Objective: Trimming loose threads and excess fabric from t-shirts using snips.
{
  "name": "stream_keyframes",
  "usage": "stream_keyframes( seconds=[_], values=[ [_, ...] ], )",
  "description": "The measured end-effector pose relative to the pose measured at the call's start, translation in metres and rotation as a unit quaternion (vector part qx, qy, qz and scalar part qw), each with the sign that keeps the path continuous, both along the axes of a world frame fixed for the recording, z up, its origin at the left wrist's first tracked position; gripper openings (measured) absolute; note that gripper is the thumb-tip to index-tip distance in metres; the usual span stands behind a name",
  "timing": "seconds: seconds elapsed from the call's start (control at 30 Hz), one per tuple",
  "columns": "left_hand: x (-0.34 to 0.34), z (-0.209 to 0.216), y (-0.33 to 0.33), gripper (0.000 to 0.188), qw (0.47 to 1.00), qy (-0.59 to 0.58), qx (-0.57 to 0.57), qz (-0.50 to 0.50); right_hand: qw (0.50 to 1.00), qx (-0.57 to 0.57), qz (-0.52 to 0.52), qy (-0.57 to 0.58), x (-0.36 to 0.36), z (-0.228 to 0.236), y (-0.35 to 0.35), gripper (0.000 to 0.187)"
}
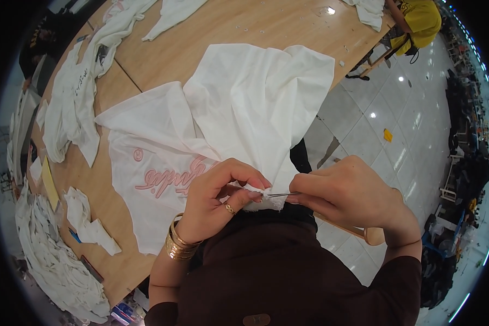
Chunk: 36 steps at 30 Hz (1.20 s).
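A white garment [255, 92] with pink embroidered lettering [165, 182] spreads over the table edge and down to my lap. My left hand [214, 193], with a ring and gold bangles, pinches a bunched, frayed edge of the garment between thumb and fingers. From the other side, my right hand [345, 193] is closed round a slim metal tool [279, 194]. The tool's thin tip meets the bunched cloth at my left fingertips. Its handle is hidden in my right fist, so its exact kind does not show.
The wooden table [152, 60] carries more white garments [73, 103] on the left and a small white piece [87, 217] nearer me. A large white cloth pile [54, 261] lies at lower left. At the far right of the table sits a person in a yellow shirt [421, 19].
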<state>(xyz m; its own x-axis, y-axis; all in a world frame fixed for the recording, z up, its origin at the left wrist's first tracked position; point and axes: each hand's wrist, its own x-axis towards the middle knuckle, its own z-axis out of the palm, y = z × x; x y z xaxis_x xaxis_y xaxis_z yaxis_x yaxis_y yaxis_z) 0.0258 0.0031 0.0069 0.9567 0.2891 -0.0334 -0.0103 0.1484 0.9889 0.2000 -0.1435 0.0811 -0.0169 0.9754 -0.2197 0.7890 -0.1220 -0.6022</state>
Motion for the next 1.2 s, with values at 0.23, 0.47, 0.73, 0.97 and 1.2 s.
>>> stream_keyframes(
  seconds=[0.23,0.47,0.73,0.97,1.2],
  values=[
    [0.001,-0.001,-0.001,0.018,0.999,0.003,0.033,0.004,1.000,-0.019,0.005,0.006,-0.003,0.005,0.002,0.014],
    [0.001,-0.002,-0.007,0.014,0.999,-0.010,-0.004,0.040,0.999,-0.030,-0.020,0.030,-0.011,0.002,0.002,0.016],
    [0.003,-0.010,-0.022,0.013,0.988,-0.055,-0.092,0.111,0.997,-0.013,-0.074,-0.005,-0.023,-0.006,-0.005,0.013],
    [0.004,-0.016,-0.025,0.017,0.984,-0.090,-0.052,0.142,0.993,0.023,-0.108,-0.029,-0.026,-0.009,-0.005,0.023],
    [0.002,-0.017,-0.024,0.020,0.988,-0.059,-0.006,0.143,0.992,0.047,-0.116,0.000,-0.023,-0.014,-0.006,0.033]
  ],
)
